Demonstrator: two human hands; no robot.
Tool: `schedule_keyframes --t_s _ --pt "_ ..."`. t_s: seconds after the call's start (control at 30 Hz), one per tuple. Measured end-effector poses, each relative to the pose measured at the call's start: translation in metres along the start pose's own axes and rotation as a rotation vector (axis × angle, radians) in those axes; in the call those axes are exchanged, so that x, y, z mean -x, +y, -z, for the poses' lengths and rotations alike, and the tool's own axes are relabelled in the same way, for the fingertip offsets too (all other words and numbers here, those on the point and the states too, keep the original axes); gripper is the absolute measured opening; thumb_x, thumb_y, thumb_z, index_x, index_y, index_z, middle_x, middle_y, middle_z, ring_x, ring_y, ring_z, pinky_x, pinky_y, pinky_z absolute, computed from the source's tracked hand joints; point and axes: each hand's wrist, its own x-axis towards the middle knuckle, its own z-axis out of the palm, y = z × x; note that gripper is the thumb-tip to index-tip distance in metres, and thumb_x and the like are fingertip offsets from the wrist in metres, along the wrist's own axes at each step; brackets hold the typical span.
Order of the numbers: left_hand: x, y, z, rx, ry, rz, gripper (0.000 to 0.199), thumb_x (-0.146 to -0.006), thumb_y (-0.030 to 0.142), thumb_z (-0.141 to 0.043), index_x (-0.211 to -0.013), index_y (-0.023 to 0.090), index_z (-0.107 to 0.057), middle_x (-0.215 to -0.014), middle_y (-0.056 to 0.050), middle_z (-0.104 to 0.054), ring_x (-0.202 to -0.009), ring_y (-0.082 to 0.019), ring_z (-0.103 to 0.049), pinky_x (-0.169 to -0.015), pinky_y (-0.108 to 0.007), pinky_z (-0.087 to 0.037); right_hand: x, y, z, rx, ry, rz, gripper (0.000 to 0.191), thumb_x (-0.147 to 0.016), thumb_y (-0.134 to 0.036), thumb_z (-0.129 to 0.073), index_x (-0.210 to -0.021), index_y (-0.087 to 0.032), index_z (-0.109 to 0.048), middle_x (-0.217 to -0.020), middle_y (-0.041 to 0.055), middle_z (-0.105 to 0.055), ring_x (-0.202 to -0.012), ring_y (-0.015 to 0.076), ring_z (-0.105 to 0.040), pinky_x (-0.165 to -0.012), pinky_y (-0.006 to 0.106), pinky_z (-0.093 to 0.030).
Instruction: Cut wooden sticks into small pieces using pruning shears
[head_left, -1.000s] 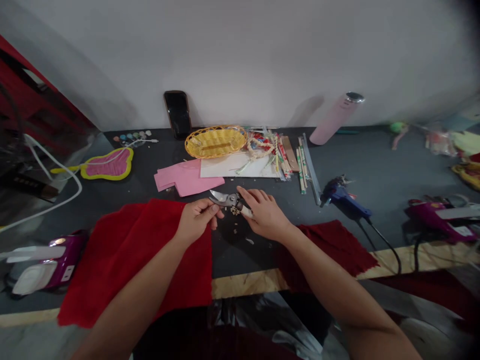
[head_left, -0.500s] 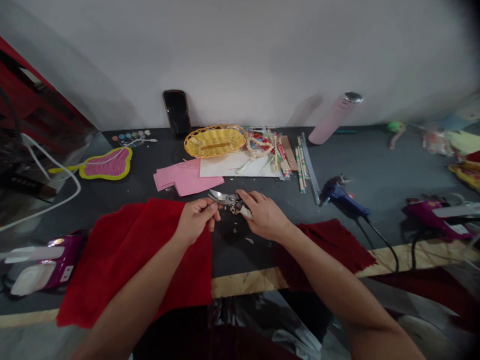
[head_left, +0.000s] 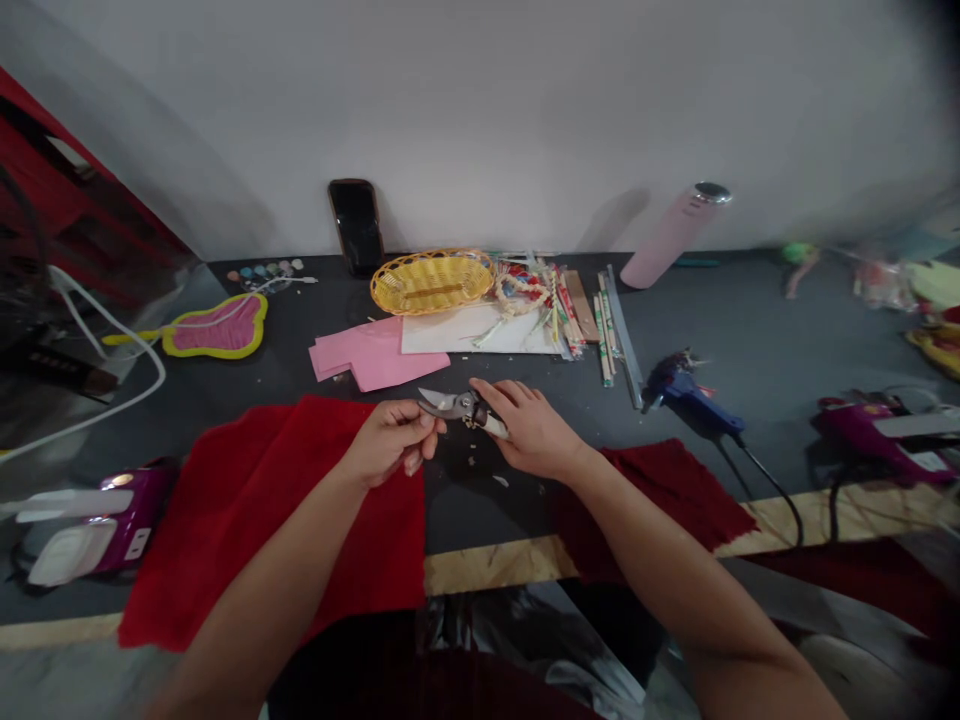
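Currently the pruning shears (head_left: 459,405) are held in both hands over the dark tabletop (head_left: 750,320), blades parted, tips aimed left. The right hand (head_left: 531,428) is clenched around the pale handle (head_left: 493,426). The left hand (head_left: 390,442) grasps the shears close behind the blades, fingers curled inward. Small pale crumbs (head_left: 499,481) lie on the table just below the hands.

A red cloth (head_left: 270,520) lies under the left forearm, and a darker red cloth (head_left: 660,500) lies under the right. Far of the shears is pink paper (head_left: 375,357), beside a white sheet (head_left: 472,330) bearing a straw braid (head_left: 516,295). A yellow woven basket (head_left: 433,282) sits at the sheet's far edge, and bundled sticks (head_left: 604,330) lie to its right. Farther right is a blue glue gun (head_left: 686,392). A phone (head_left: 356,226) leans on the wall at the far edge, and a pink bottle (head_left: 669,237) lies tilted against the same wall.
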Motion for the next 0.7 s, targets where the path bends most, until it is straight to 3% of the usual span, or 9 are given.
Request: schedule_keyframes --t_s 0.27,0.5,0.6,0.7 --pt "-0.002 -0.006 0.002 0.041 0.044 -0.038 0.022 -0.079 0.033 -0.066 -0.080 0.011 -0.064 -0.051 0.002 -0.057 -0.031 -0.002 -0.036 -0.031 -0.014 -0.031 0.001 -0.003 -0.001 -0.039 -0.038 -0.091 0.059 -0.085 -0.025 -0.045 -0.141 -0.019 -0.029 -0.118 0.0130 -0.052 -0.103 0.0249 -0.051 -0.089 0.039 -0.041" --pt "-0.009 -0.008 -0.005 -0.130 0.205 -0.213 0.021 -0.079 0.033 -0.066 -0.085 0.013 -0.060 -0.074 -0.003 -0.068 -0.048 -0.006 -0.054 -0.049 -0.020 -0.047 0.000 -0.005 -0.007 0.047 -0.005 -0.174 0.059 -0.086 -0.029 -0.044 -0.142 -0.019 -0.026 -0.119 0.0133 -0.052 -0.104 0.0255 -0.051 -0.086 0.039 -0.041" --pt "-0.008 -0.007 -0.007 -0.236 0.299 -0.253 0.018 -0.079 0.030 -0.065 -0.082 0.012 -0.063 -0.073 -0.004 -0.068 -0.049 -0.007 -0.054 -0.050 -0.021 -0.047 0.000 -0.006 -0.006 0.111 0.007 -0.166 0.063 -0.085 -0.028 -0.044 -0.144 -0.020 -0.023 -0.123 0.0133 -0.051 -0.105 0.0270 -0.049 -0.085 0.040 -0.040" --pt "-0.008 -0.006 -0.005 -0.311 0.308 -0.249 0.018 -0.080 0.029 -0.063 -0.073 0.012 -0.063 -0.066 -0.003 -0.066 -0.046 -0.007 -0.053 -0.048 -0.021 -0.045 0.000 -0.005 -0.005 0.144 0.009 -0.138 0.066 -0.085 -0.029 -0.044 -0.146 -0.020 -0.020 -0.129 0.0137 -0.048 -0.108 0.0286 -0.046 -0.085 0.041 -0.039"
